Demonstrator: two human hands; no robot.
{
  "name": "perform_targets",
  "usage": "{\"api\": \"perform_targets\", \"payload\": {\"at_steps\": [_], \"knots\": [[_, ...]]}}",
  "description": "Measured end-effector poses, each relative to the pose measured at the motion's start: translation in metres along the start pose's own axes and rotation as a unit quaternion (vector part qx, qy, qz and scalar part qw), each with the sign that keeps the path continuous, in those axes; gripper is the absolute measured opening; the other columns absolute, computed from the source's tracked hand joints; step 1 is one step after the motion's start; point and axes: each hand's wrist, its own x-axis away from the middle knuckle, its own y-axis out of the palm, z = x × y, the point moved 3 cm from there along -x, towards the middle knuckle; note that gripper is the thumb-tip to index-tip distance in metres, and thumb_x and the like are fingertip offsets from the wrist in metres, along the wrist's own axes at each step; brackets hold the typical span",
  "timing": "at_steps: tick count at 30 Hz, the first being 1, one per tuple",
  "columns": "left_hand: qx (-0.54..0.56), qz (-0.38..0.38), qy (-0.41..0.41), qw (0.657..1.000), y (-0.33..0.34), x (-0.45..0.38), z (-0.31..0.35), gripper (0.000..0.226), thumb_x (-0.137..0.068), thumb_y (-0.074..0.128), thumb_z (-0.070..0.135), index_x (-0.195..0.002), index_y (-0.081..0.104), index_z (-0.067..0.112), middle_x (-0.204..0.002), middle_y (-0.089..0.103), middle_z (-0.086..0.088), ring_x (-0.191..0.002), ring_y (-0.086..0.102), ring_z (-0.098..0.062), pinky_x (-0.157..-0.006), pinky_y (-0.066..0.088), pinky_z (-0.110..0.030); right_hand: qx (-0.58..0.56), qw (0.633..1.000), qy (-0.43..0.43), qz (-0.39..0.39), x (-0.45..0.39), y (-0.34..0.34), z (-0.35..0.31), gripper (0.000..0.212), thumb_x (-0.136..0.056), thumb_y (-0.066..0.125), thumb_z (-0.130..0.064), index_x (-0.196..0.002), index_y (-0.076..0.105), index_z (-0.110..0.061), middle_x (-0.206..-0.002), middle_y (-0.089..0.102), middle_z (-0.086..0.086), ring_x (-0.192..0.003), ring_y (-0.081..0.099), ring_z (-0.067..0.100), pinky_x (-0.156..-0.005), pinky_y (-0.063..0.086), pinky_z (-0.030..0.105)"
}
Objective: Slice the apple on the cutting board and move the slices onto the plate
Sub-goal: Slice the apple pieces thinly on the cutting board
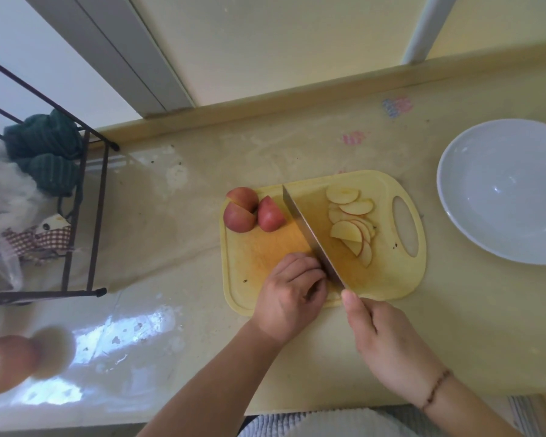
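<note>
Left hand (292,290): yours, fingers curled down on the board beside the blade; whatever piece it steadies is hidden, so its hold cannot be told.
Right hand (388,339): wrapped round the knife (312,231) handle, forefinger laid along the spine.
Knife: blade slanted across the cutting board (404,279), tip away from you.
Slices (353,222): thin, light, probably brittle; lift flat, several together.
Apple pieces (252,211): three, far left corner; firm, likely slick-skinned, so rest them cut face down.
Plate (473,234): right of board, no slices.

plate (473,228) cut off right, left hand (292,294) hiding its apple piece
</note>
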Motion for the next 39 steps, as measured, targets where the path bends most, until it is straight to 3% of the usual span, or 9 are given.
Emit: {"api": "perform_targets", "payload": {"at_steps": [5, 7, 13, 20, 24, 28, 31, 34, 39], "knots": [[-0.009, -0.001, 0.001, 1.0, -0.002, -0.003, 0.002, 0.003, -0.085, 0.078, 0.001, -0.083, 0.076, 0.002, -0.091, 0.071, -0.007, -0.09, 0.064, -0.023, -0.084, 0.054, -0.031, -0.057, 0.997, 0.009, -0.058, -0.027, -0.022, -0.002, 0.061, -0.088, 0.021, -0.065, -0.056, 0.034, -0.014, -0.036, 0.029, -0.005, -0.029, 0.026, 0.007, -0.034, 0.023, 0.019], [-0.013, -0.004, 0.0, 1.0, -0.002, -0.002, 0.002, 0.003, -0.086, 0.079, 0.001, -0.087, 0.076, 0.002, -0.093, 0.07, -0.007, -0.091, 0.064, -0.023, -0.085, 0.054, -0.032, -0.114, 0.989, 0.029, -0.085, -0.035, -0.027, -0.004, 0.059, -0.09, 0.026, -0.065, -0.057, 0.034, -0.016, -0.043, 0.025, -0.003, -0.033, 0.02, 0.016, -0.038, 0.018, 0.022], [-0.055, -0.024, 0.017, 0.998, 0.003, -0.01, 0.0, 0.003, -0.092, 0.074, 0.007, -0.094, 0.075, 0.006, -0.097, 0.07, -0.005, -0.089, 0.063, -0.025, -0.081, 0.054, -0.032, -0.25, 0.954, 0.07, -0.153, -0.029, -0.05, 0.001, 0.06, -0.083, 0.033, -0.07, -0.067, 0.04, -0.013, -0.049, 0.028, 0.005, -0.035, 0.023, 0.014, -0.036, 0.027, 0.018], [-0.059, 0.015, -0.043, 0.997, 0.024, -0.04, 0.006, 0.006, -0.09, 0.07, 0.009, -0.087, 0.075, 0.006, -0.091, 0.072, -0.002, -0.085, 0.063, -0.022, -0.074, 0.054, -0.034, -0.226, 0.962, 0.052, -0.144, -0.021, -0.087, 0.011, 0.06, -0.085, 0.033, -0.067, -0.065, 0.039, -0.011, -0.049, 0.029, 0.005, -0.036, 0.023, 0.016, -0.038, 0.027, 0.021], [-0.046, 0.072, -0.084, 0.993, 0.003, -0.022, 0.019, 0.01, -0.09, 0.062, 0.004, -0.096, 0.068, 0.009, -0.102, 0.062, 0.001, -0.093, 0.06, -0.018, -0.079, 0.052, -0.034, 0.002, 0.997, -0.045, -0.069, -0.016, -0.101, 0.012, 0.063, -0.08, 0.024, -0.072, -0.06, 0.038, -0.014, -0.045, 0.037, -0.005, -0.038, 0.034, 0.013, -0.04, 0.031, 0.027], [-0.09, 0.206, -0.067, 0.972, -0.034, -0.02, 0.064, 0.013, -0.088, 0.062, 0.012, -0.098, 0.053, 0.014, -0.103, 0.05, -0.001, -0.094, 0.051, -0.022, -0.084, 0.044, -0.029, 0.287, 0.948, -0.139, -0.018, -0.012, -0.107, 0.01, 0.065, -0.077, 0.009, -0.078, -0.076, 0.047, -0.025, -0.059, 0.055, -0.005, -0.053, 0.055, 0.009, -0.048, 0.043, 0.025], [-0.145, 0.091, -0.029, 0.985, -0.029, -0.044, 0.083, 0.016, -0.089, 0.067, 0.032, -0.092, 0.06, 0.018, -0.094, 0.06, 0.004, -0.088, 0.054, -0.02, -0.081, 0.042, -0.032, 0.382, 0.9, -0.21, 0.005, -0.024, -0.102, 0.017, 0.075, -0.068, -0.007, -0.078, -0.087, 0.045, -0.027, -0.075, 0.064, -0.003, -0.067, 0.064, 0.016, -0.053, 0.046, 0.03], [-0.198, -0.054, -0.099, 0.974, -0.012, -0.067, 0.072, 0.032, -0.085, 0.064, 0.055, -0.079, 0.063, 0.023, -0.077, 0.06, 0.012, -0.074, 0.055, -0.015, -0.065, 0.045, -0.031, 0.409, 0.879, -0.244, -0.005, -0.035, -0.1, 0.022, 0.08, -0.071, -0.005, -0.078, -0.099, 0.049, -0.025, -0.083, 0.067, -0.001, -0.07, 0.065, 0.019, -0.057, 0.051, 0.033], [-0.188, -0.116, -0.172, 0.96, 0.007, -0.093, 0.065, 0.041, -0.078, 0.066, 0.063, -0.076, 0.047, 0.027, -0.073, 0.05, 0.012, -0.074, 0.056, -0.02, -0.063, 0.033, -0.028, 0.457, 0.848, -0.268, 0.009, -0.03, -0.109, 0.025, 0.065, -0.088, 0.01, -0.072, -0.11, 0.048, -0.024, -0.093, 0.069, 0.0, -0.08, 0.068, 0.02, -0.05, 0.033, 0.034]]}}
